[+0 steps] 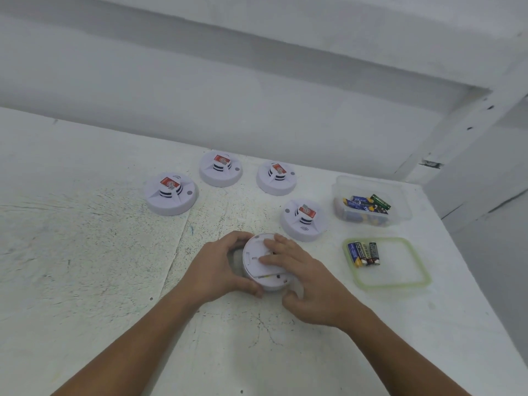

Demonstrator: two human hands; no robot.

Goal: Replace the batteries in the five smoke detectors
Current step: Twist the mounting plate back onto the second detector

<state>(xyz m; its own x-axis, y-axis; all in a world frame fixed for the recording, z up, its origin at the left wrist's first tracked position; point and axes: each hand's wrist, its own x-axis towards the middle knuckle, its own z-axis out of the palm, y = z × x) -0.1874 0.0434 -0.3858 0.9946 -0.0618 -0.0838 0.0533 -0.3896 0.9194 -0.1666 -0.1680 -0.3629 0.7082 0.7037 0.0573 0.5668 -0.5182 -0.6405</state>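
Note:
A white smoke detector (257,270) lies upside down near the table's middle, its flat back facing up. My left hand (220,267) grips its left rim, fingers curled over the far edge and thumb at the near edge. My right hand (308,284) lies across its back, fingers pressed flat on the cover and thumb at the near rim. Several more detectors with red labels sit upright beyond: one at the left (170,193), one at the back (220,168), one further right (276,178), and one close by (303,219).
A clear plastic tub (400,195) with several loose batteries stands at the right. In front of it lies a green-rimmed lid (400,270) holding a few batteries (363,253). The white table (85,252) ends at its right edge, with a wall behind.

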